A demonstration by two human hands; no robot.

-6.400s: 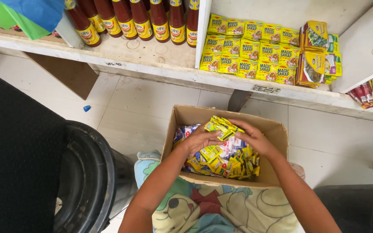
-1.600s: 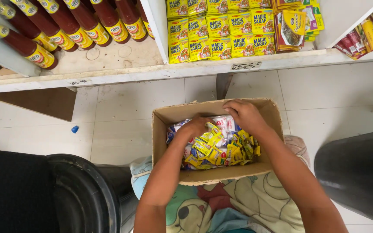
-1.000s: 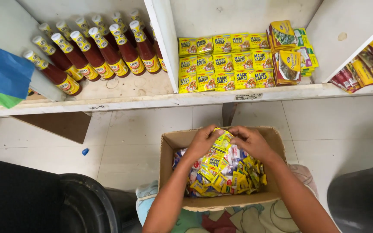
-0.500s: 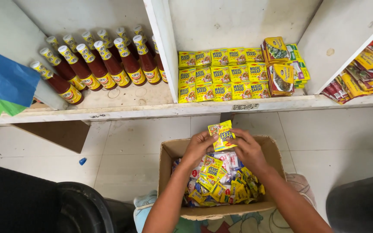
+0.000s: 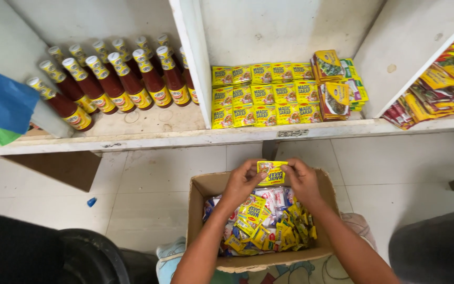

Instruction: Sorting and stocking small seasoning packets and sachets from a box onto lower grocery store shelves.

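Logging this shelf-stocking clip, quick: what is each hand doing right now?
Left hand: closed on the yellow sachet stack, left end.
Right hand: closed on the same stack, right end, above the cardboard box.

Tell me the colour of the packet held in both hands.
Yellow, seen in the head view: packet.

We have one head-worn view, looking steeply down and forward from close above the cardboard box (image 5: 261, 226) toward the white shelf (image 5: 185, 138) just beyond.
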